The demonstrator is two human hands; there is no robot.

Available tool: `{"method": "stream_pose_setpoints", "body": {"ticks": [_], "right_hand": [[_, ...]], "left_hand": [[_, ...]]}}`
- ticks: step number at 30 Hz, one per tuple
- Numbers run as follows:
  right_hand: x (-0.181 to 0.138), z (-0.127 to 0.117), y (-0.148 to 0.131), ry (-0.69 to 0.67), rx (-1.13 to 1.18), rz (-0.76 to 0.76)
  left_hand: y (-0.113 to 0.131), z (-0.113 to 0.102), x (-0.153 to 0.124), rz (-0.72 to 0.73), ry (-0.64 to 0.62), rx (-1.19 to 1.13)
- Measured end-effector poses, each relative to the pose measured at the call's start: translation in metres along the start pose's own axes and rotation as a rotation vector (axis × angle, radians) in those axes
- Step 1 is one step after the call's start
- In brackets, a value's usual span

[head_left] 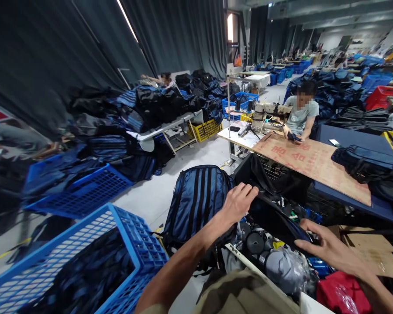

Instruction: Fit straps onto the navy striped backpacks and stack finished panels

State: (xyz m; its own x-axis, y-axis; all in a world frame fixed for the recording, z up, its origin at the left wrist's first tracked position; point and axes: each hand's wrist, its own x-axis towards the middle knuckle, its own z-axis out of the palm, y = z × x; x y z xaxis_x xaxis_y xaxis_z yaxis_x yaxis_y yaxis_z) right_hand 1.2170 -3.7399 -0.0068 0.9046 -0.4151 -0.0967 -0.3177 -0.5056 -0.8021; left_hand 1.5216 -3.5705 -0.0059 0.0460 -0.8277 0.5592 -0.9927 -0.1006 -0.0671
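Observation:
In the head view my left hand [239,201] is closed over the upper left edge of a black fabric piece [277,216]. My right hand [324,242] has its thumb and fingers around the lower right end of that piece, which stretches slantwise between both hands. Whether it is a loose panel or part of a bag, I cannot tell. Just left of my left hand stands a blue backpack [199,196] with black vertical straps. Beneath the fabric lie spools, a grey bundle [283,266] in clear plastic and a red bundle [342,292].
Blue crates [127,235] with dark fabric stand at the left. Ahead, a person [301,109] sits at a sewing machine [265,115] behind a wooden board [291,159]. A cardboard box [373,253] lies at the right. Bags are heaped on a table [170,126] farther back.

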Motion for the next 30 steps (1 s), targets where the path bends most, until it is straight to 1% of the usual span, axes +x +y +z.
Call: {"method": "stream_pose_setpoints", "body": {"ticks": [2,3,4,6,8,10,12,13,15,17,19,21,23,24,25,26,27,28,30], "right_hand": [[-0.002,0.003,-0.002,-0.062,0.042,0.021],[-0.003,0.003,-0.001,-0.072,0.049,0.023],[-0.003,0.001,-0.001,-0.064,0.043,0.016],[-0.003,-0.002,0.004,-0.004,-0.02,-0.033],[0.003,-0.006,0.014,0.143,-0.17,-0.127],[0.012,-0.012,0.032,0.363,-0.398,-0.236],[0.02,-0.02,0.053,0.584,-0.64,-0.303],[0.022,-0.024,0.063,0.666,-0.743,-0.322],[0.026,-0.031,0.075,0.755,-0.872,-0.342],[0.027,-0.033,0.073,0.793,-0.901,-0.37],[0.027,-0.026,0.057,0.79,-0.865,-0.438],[0.028,-0.012,0.033,0.704,-0.824,-0.539],[0.027,0.003,0.011,0.557,-0.791,-0.62],[0.026,0.008,0.003,0.499,-0.778,-0.638],[0.024,0.011,-0.001,0.467,-0.767,-0.643],[0.021,0.011,-0.003,0.463,-0.759,-0.637],[0.017,0.008,-0.001,0.491,-0.758,-0.621],[0.013,0.002,0.003,0.539,-0.76,-0.592],[0.005,-0.017,0.017,0.665,-0.747,-0.482]], "left_hand": [[-0.013,0.009,-0.003,0.016,0.12,0.098],[-0.019,0.012,-0.006,0.03,0.16,0.132],[-0.024,0.014,-0.009,0.045,0.179,0.16],[-0.029,0.018,-0.017,0.075,0.164,0.199],[-0.026,0.02,-0.024,0.082,0.117,0.216],[-0.017,0.021,-0.028,0.086,0.074,0.208],[-0.004,0.02,-0.027,0.087,0.065,0.18],[0.001,0.019,-0.025,0.079,0.074,0.162],[0.01,0.014,-0.019,0.05,0.107,0.115],[0.018,0.007,-0.014,0.022,0.135,0.07],[0.028,-0.001,-0.01,0.028,0.166,0.033],[0.043,-0.009,-0.007,0.087,0.208,-0.004],[0.06,-0.013,-0.004,0.171,0.246,-0.066],[0.068,-0.014,-0.004,0.189,0.251,-0.108],[0.074,-0.014,-0.004,0.172,0.239,-0.16],[0.078,-0.012,-0.004,0.115,0.21,-0.223],[0.08,-0.011,-0.006,0.033,0.163,-0.298],[0.08,-0.01,-0.008,-0.06,0.09,-0.385],[0.071,-0.011,-0.015,-0.225,-0.116,-0.584]]}}
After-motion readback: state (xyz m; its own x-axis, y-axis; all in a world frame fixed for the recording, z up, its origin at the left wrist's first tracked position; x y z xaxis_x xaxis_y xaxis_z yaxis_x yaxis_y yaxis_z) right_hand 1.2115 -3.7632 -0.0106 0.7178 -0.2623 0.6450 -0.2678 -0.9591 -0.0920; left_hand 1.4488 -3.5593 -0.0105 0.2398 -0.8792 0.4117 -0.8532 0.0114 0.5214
